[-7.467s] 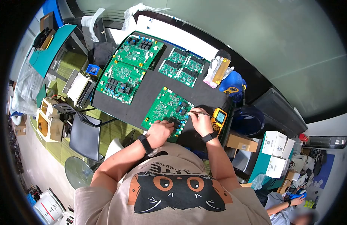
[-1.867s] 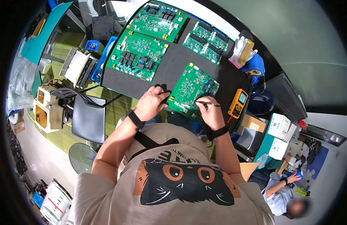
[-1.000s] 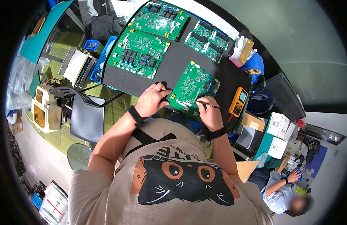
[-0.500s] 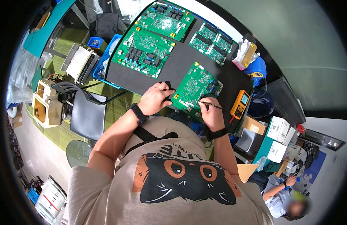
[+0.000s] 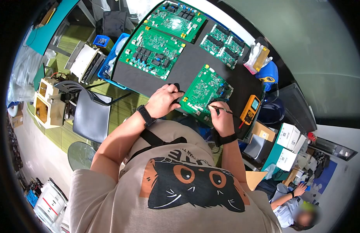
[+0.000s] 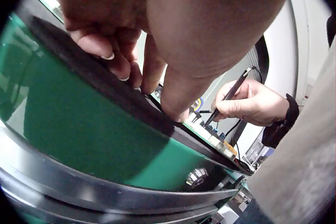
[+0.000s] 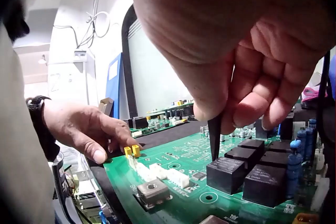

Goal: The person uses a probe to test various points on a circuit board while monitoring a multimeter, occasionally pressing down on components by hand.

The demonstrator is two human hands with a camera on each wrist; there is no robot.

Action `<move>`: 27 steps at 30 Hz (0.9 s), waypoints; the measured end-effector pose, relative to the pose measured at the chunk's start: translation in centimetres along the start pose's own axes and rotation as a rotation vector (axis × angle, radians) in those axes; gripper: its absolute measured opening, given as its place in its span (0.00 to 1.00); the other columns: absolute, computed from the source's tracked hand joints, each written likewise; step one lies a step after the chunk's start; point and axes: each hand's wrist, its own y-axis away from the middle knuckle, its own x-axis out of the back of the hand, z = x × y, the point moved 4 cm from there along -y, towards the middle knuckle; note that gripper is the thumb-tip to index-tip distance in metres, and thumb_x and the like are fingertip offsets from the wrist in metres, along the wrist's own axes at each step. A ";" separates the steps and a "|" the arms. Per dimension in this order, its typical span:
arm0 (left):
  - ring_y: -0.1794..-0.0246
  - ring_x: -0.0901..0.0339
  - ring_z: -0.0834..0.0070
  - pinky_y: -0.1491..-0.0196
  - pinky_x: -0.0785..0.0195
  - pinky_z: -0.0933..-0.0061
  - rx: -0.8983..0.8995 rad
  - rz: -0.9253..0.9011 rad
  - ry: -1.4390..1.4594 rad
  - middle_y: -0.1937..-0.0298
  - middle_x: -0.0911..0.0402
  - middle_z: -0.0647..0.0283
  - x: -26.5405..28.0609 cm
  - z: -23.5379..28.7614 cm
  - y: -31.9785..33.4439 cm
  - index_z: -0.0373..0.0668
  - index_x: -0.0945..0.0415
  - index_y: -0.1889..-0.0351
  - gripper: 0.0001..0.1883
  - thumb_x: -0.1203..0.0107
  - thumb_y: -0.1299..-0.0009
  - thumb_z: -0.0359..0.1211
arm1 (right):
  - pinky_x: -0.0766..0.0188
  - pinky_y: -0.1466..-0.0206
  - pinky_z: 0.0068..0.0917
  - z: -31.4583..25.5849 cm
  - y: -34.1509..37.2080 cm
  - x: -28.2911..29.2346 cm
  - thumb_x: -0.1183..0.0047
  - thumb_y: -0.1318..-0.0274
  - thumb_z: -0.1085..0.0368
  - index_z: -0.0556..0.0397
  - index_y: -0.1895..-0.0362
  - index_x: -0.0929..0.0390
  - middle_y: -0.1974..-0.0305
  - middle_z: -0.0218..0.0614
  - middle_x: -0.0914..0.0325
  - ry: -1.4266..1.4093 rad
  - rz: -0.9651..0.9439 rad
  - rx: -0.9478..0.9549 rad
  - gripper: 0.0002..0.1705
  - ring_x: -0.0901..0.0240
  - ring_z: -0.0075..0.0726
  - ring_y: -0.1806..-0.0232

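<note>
A green circuit board [image 5: 197, 93] lies at the near edge of the dark mat. My right hand [image 5: 223, 120] pinches a slim black pointed tool [image 7: 214, 136] like a pen. Its tip points down right beside a black box-shaped relay [image 7: 224, 178], one of several in rows near blue disc-shaped parts [image 7: 295, 153]. My left hand [image 5: 161, 103] is at the board's left corner, index fingertip by two small yellow parts [image 7: 132, 151] and thumb at the near edge. Its other fingers hang loosely bent in the left wrist view.
Two larger green boards [image 5: 152, 50] lie at the far left, with a panel of small boards [image 5: 222, 46] at the back. To the right are a yellow handheld meter [image 5: 250, 110], a blue tool stand [image 5: 268, 73] and white gloves [image 5: 254, 56]. A blue basket [image 5: 114, 58] adjoins the table's left edge.
Since the earliest frame, my left hand has gone from over the board's parts to its left corner, and the tool from its right edge to the near part. Lately the hands barely move.
</note>
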 end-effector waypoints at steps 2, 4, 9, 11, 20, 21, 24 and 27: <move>0.51 0.26 0.57 0.45 0.31 0.59 0.006 0.003 -0.005 0.53 0.25 0.59 0.0 0.0 0.1 0.44 0.20 0.43 0.29 0.29 0.45 0.36 | 0.27 0.51 0.42 -0.1 -0.1 0.1 0.40 0.43 0.71 0.53 0.64 0.21 0.63 0.42 0.19 0.001 -0.009 -0.022 0.03 0.24 0.53 0.57; 0.51 0.26 0.57 0.45 0.31 0.59 0.006 0.003 -0.006 0.54 0.25 0.59 0.1 0.0 0.1 0.44 0.20 0.43 0.29 0.29 0.45 0.36 | 0.26 0.51 0.42 -0.1 -0.1 0.1 0.40 0.43 0.70 0.53 0.64 0.21 0.63 0.42 0.19 0.002 -0.010 -0.017 0.03 0.23 0.53 0.57; 0.51 0.26 0.57 0.45 0.31 0.59 0.000 0.007 -0.012 0.54 0.25 0.59 -0.2 -0.2 0.1 0.44 0.20 0.43 0.28 0.29 0.45 0.36 | 0.26 0.51 0.43 0.2 -0.3 0.2 0.40 0.43 0.70 0.53 0.64 0.20 0.62 0.42 0.19 0.002 -0.017 -0.045 0.03 0.23 0.53 0.57; 0.51 0.26 0.57 0.45 0.31 0.59 -0.003 0.009 -0.011 0.54 0.25 0.59 -0.2 -0.2 0.2 0.44 0.20 0.43 0.28 0.29 0.44 0.37 | 0.26 0.51 0.43 0.2 -0.6 0.5 0.40 0.42 0.69 0.53 0.64 0.19 0.62 0.42 0.19 0.029 0.009 -0.081 0.03 0.22 0.53 0.56; 0.50 0.26 0.58 0.44 0.31 0.59 0.008 -0.008 -0.015 0.53 0.25 0.59 -0.1 0.0 0.1 0.44 0.20 0.43 0.28 0.29 0.44 0.37 | 0.26 0.51 0.43 0.7 -0.6 0.3 0.40 0.42 0.68 0.53 0.63 0.18 0.62 0.43 0.18 0.022 -0.030 -0.082 0.04 0.22 0.53 0.57; 0.50 0.27 0.58 0.44 0.31 0.59 0.006 -0.008 -0.019 0.53 0.25 0.59 -0.1 0.0 0.1 0.44 0.20 0.43 0.28 0.29 0.44 0.37 | 0.26 0.51 0.43 0.8 -0.6 0.3 0.40 0.42 0.68 0.53 0.63 0.18 0.62 0.43 0.18 0.022 -0.029 -0.082 0.04 0.22 0.53 0.57; 0.50 0.27 0.58 0.44 0.32 0.59 0.005 -0.008 -0.025 0.53 0.25 0.59 -0.1 0.0 0.1 0.45 0.20 0.43 0.28 0.29 0.44 0.36 | 0.26 0.51 0.44 1.0 -0.5 0.2 0.40 0.42 0.68 0.53 0.63 0.19 0.62 0.43 0.18 0.019 -0.026 -0.070 0.04 0.22 0.53 0.57; 0.50 0.27 0.58 0.44 0.31 0.59 0.011 -0.012 -0.029 0.53 0.25 0.60 0.0 0.1 0.1 0.45 0.20 0.42 0.28 0.29 0.44 0.36 | 0.26 0.50 0.44 1.0 -0.4 0.3 0.40 0.43 0.68 0.53 0.63 0.19 0.62 0.42 0.18 0.003 -0.030 -0.077 0.04 0.23 0.53 0.56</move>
